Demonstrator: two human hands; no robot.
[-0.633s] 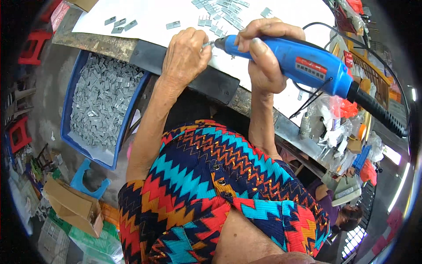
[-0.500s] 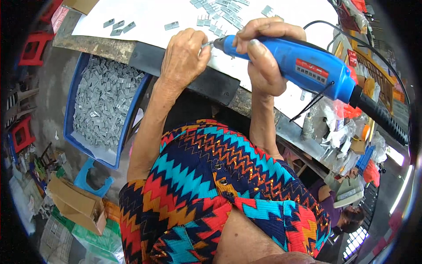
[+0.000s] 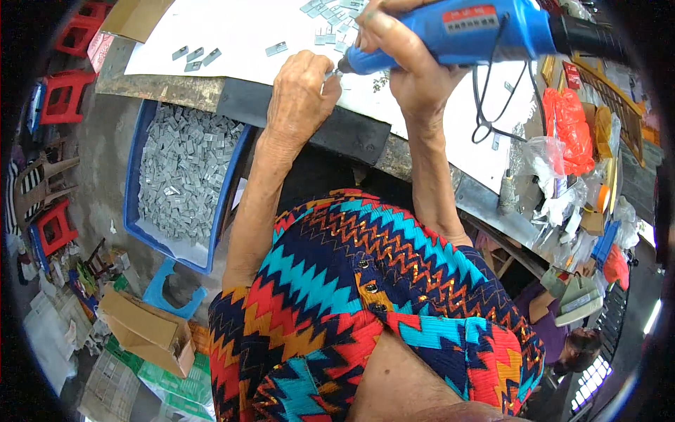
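Right grip (image 3: 411,60) around tool (image 3: 457,39), grey pieces (image 3: 320,39) beyond, tray (image 3: 166,247) leftward

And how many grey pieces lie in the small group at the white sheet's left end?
4: leftmost piece, upper-middle piece, lower-middle piece, rightmost piece; none seems hidden.

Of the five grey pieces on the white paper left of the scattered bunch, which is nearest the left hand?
The lone piece, just beyond the left hand; the other four sit grouped farther left.
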